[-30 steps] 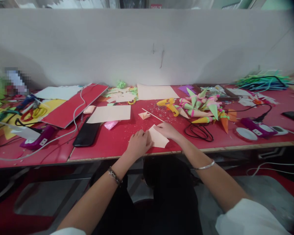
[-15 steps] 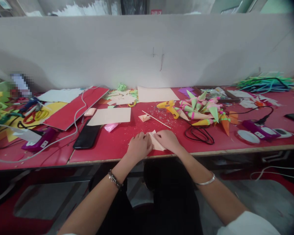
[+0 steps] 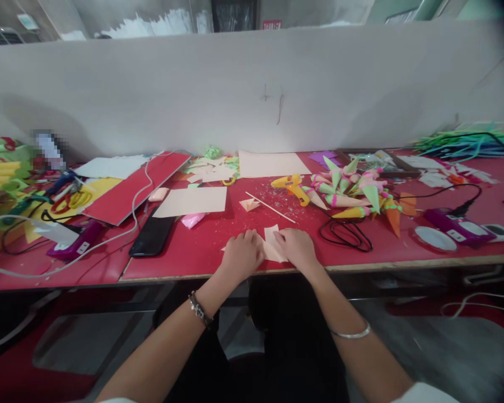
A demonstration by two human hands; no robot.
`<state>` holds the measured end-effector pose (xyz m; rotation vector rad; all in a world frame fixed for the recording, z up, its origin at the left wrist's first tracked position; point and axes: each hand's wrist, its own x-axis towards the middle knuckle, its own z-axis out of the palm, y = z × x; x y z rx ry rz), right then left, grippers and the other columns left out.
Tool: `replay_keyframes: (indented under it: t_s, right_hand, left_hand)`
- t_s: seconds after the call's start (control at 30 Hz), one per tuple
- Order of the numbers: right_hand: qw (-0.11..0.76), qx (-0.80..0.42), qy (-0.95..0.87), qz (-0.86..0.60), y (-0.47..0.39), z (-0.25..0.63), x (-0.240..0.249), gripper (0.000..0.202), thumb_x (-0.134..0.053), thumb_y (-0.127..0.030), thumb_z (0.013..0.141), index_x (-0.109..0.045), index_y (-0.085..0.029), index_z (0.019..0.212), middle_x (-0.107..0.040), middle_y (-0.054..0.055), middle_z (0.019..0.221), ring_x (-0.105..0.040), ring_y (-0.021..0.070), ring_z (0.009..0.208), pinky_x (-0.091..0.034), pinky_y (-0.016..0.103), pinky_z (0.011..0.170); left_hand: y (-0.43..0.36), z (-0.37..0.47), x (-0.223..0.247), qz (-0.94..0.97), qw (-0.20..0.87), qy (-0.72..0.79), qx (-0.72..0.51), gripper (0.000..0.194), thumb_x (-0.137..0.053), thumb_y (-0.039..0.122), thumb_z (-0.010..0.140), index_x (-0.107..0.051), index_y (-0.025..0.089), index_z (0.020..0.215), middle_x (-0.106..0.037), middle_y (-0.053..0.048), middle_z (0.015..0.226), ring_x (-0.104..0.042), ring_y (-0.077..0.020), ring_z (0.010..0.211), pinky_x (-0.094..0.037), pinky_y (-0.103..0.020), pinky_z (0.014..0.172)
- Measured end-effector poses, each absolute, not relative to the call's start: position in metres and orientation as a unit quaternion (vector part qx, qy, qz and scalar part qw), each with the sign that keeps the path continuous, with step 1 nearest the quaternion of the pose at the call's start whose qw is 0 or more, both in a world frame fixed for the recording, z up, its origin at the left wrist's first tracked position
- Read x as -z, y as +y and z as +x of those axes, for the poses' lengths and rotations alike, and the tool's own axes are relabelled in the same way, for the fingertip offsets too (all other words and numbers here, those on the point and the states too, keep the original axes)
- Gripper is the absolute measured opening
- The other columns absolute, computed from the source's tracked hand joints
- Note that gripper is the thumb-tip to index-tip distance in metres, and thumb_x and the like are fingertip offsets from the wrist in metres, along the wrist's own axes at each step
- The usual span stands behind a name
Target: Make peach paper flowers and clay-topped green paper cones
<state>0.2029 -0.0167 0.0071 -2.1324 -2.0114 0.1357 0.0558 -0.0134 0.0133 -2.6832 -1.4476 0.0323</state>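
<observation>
A pale peach sheet of paper (image 3: pixel 273 244) lies at the table's front edge between my two hands. My left hand (image 3: pixel 242 251) is closed on its left side, with curled fingers pressing down; part of the sheet is hidden beneath it. On the other side my right hand (image 3: pixel 298 246) is closed too, thumb and fingers at the paper's right edge. Creases show in the strip between them. Just beyond the hands are a small folded peach paper piece (image 3: pixel 249 205) and a thin pale stick (image 3: pixel 277 210).
A yellow glue gun (image 3: pixel 293 184) lies beside a heap of paper cones (image 3: pixel 344 187). Its black cord (image 3: pixel 346 238) coils at the right. To the left are a black phone (image 3: pixel 152 236), a peach card (image 3: pixel 193 202) and a purple power strip (image 3: pixel 75 243). A white dish (image 3: pixel 434 239) sits right.
My hands have moved slightly apart, so more of the paper shows between them. The whole view has shifted a little; the other table things stay in place.
</observation>
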Motion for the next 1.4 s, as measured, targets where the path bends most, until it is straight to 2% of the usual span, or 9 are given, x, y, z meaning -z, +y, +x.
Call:
replay_keyframes:
  t_s: [0.17,0.37,0.67,0.87,1.03,1.1,1.17,1.27,1.4]
  right_hand:
    - [0.147,-0.096,-0.695,-0.697,-0.025,0.21,-0.009,0.044,-0.038,-0.051,0.081,-0.061,-0.018,0.064,-0.059,0.001,0.068,-0.053,0.0113,0.06,-0.027,0.022,0.055]
    - [0.187,-0.107,-0.709,-0.672,-0.032,0.213,-0.003,0.035,-0.044,-0.036,0.081,-0.055,-0.016,0.053,-0.05,-0.001,0.064,-0.048,0.0097,0.062,-0.024,0.023,0.056]
    - [0.208,-0.043,-0.691,-0.691,-0.047,0.233,0.008,0.033,-0.043,-0.03,0.081,-0.047,-0.016,0.052,-0.043,-0.001,0.06,-0.042,0.0093,0.055,-0.024,0.023,0.054]
    - [0.226,-0.011,-0.63,-0.743,-0.062,0.259,0.011,0.034,-0.041,-0.033,0.081,-0.043,-0.017,0.051,-0.046,0.001,0.058,-0.04,0.0113,0.052,-0.023,0.025,0.051]
    - [0.338,-0.135,-0.602,-0.711,-0.056,0.251,-0.006,0.036,-0.037,-0.042,0.081,-0.051,-0.017,0.06,-0.055,0.003,0.059,-0.049,0.016,0.057,-0.031,0.025,0.053]
    - [0.38,-0.198,-0.606,-0.67,-0.049,0.238,-0.014,0.037,-0.038,-0.045,0.08,-0.053,-0.016,0.062,-0.057,0.004,0.061,-0.051,0.0169,0.057,-0.034,0.025,0.053]
    - [0.409,-0.243,-0.617,-0.627,-0.04,0.224,-0.021,0.038,-0.039,-0.046,0.08,-0.053,-0.016,0.063,-0.058,0.004,0.06,-0.051,0.0169,0.057,-0.036,0.025,0.053]
    - [0.417,-0.247,-0.647,-0.588,-0.028,0.209,-0.026,0.038,-0.039,-0.046,0.08,-0.055,-0.015,0.064,-0.059,0.003,0.062,-0.051,0.0165,0.059,-0.037,0.024,0.054]
    - [0.383,-0.207,-0.677,-0.593,-0.019,0.207,-0.019,0.035,-0.039,-0.042,0.081,-0.058,-0.015,0.071,-0.059,0.003,0.063,-0.052,0.0162,0.06,-0.038,0.024,0.055]
  left_hand:
    - [-0.015,0.056,-0.013,-0.883,0.054,-0.466,-0.007,0.039,-0.036,0.029,0.083,-0.045,0.01,0.117,-0.053,-0.014,0.108,-0.055,-0.0236,0.088,-0.043,-0.034,0.07]
    - [-0.015,0.056,-0.013,-0.882,0.059,-0.468,-0.008,0.038,-0.034,0.028,0.084,-0.045,0.012,0.117,-0.054,-0.013,0.11,-0.054,-0.0231,0.089,-0.042,-0.034,0.07]
    - [-0.014,0.055,-0.013,-0.885,0.051,-0.463,-0.003,0.04,-0.035,0.025,0.083,-0.044,0.01,0.119,-0.05,-0.015,0.116,-0.054,-0.025,0.091,-0.043,-0.037,0.071]
    - [-0.015,0.056,-0.011,-0.885,0.032,-0.464,0.007,0.042,-0.037,0.025,0.082,-0.043,0.01,0.12,-0.049,-0.015,0.119,-0.053,-0.0254,0.094,-0.043,-0.037,0.073]
    - [-0.012,0.052,-0.017,-0.874,0.024,-0.485,0.027,0.042,-0.041,0.03,0.08,-0.047,0.011,0.117,-0.055,-0.014,0.11,-0.056,-0.025,0.091,-0.044,-0.035,0.071]
    - [-0.01,0.049,-0.021,-0.865,-0.016,-0.497,0.07,0.041,-0.037,0.035,0.083,-0.047,0.014,0.117,-0.056,-0.012,0.107,-0.058,-0.0218,0.086,-0.044,-0.031,0.067]
    - [-0.008,0.048,-0.024,-0.847,-0.119,-0.495,0.152,0.039,-0.033,0.038,0.085,-0.049,0.018,0.113,-0.058,-0.007,0.102,-0.058,-0.0176,0.08,-0.044,-0.027,0.064]
    - [-0.005,0.049,-0.024,-0.801,-0.282,-0.465,0.251,0.029,-0.037,0.037,0.082,-0.058,0.018,0.087,-0.061,-0.003,0.077,-0.056,-0.0143,0.067,-0.043,-0.025,0.059]
    - [0.007,0.047,-0.029,-0.781,-0.318,-0.464,0.273,0.024,-0.039,0.033,0.079,-0.054,0.018,0.067,-0.057,-0.001,0.061,-0.051,-0.0139,0.058,-0.041,-0.025,0.054]
